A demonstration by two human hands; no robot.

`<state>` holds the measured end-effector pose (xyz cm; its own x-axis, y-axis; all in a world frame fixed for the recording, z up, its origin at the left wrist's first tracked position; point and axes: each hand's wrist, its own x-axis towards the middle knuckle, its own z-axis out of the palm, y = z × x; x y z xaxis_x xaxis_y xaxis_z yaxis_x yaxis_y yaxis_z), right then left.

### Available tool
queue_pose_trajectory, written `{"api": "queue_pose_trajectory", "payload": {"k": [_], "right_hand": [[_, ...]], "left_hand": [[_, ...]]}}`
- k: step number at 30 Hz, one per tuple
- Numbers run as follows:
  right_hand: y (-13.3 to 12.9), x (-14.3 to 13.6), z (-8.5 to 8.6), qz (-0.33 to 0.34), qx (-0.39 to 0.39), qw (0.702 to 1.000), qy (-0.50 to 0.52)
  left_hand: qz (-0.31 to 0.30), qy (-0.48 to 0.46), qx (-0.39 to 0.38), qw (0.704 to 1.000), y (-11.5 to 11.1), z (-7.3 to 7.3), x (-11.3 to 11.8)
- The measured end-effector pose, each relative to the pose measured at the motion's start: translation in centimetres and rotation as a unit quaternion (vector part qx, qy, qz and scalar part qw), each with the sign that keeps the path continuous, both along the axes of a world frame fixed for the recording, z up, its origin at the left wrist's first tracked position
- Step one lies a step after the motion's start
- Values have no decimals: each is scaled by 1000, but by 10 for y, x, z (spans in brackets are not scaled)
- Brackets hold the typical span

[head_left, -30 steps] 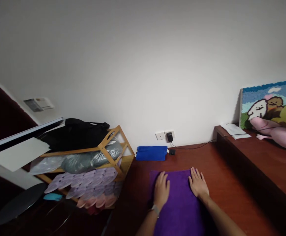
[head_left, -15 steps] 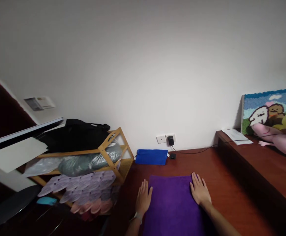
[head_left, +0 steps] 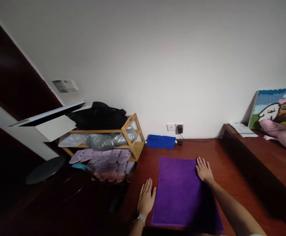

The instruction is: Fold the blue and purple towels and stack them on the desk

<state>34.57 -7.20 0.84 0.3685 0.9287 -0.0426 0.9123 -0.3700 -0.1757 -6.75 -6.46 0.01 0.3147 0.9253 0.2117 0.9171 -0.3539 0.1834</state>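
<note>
A purple cloth (head_left: pixel 179 193) lies flat on the reddish-brown table, its near edge close to the table's front. My left hand (head_left: pixel 146 198), with a watch on the wrist, rests beside the cloth's left edge, fingers extended and holding nothing. At the far right corner, my right hand (head_left: pixel 204 169) lies palm down with spread fingers, touching the cloth's edge. A shadow covers the cloth's lower right part. Near the wall lies a folded blue cloth (head_left: pixel 161 141).
Behind the table are a wall socket with a black plug (head_left: pixel 180 129) and its cable. A raised ledge (head_left: pixel 275 154) at right holds paper, a pink plush toy and a dog picture. At left stands a wooden rack (head_left: pixel 139 149) with slippers and bags.
The view has shifted left and down, so more of the purple cloth shows, including its near edge. My left hand now sits lower along the cloth's left side; my right hand stays at the far right corner.
</note>
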Motion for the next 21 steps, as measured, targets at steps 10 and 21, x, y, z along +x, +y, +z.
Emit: {"api": "queue_pose_trajectory", "payload": {"k": [10, 21], "right_hand": [[-95, -33, -37, 6, 0, 1000, 25], [-90, -37, -21, 1, 5, 999, 54]], "left_hand": [[-1, -13, 18, 1000, 4, -8, 0], [-49, -25, 39, 998, 3, 8, 104]]}}
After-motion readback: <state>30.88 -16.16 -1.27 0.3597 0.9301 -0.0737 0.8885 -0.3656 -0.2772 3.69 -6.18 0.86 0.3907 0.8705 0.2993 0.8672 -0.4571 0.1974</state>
